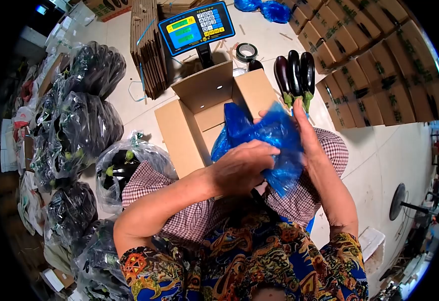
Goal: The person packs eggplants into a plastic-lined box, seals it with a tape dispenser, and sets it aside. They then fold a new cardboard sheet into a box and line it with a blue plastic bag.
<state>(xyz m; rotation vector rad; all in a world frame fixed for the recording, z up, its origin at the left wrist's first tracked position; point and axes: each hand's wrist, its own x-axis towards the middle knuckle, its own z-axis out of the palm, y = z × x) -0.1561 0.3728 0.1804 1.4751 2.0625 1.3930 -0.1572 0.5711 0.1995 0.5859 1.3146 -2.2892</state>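
A crumpled blue plastic bag [274,130] is held between my two hands, over the right side of an open cardboard box [171,131]. My left hand [247,163] has its fingers closed on the bag from the near side. My right hand [307,133] grips it from the right, thumb pointing up and most fingers behind the plastic. More blue plastic [221,146] lies inside the box. Beyond my right hand, three dark eggplants [294,75] lie side by side on the floor. Another eggplant [255,65] shows partly behind the box flap.
A digital scale display [196,28] stands behind the box, beside flattened cartons [148,47]. A tape roll [246,52] lies on the floor. Stacked cartons [375,80] stand at right. Clear bags of eggplants [91,120] line the left, one open bag [129,168] near my knee.
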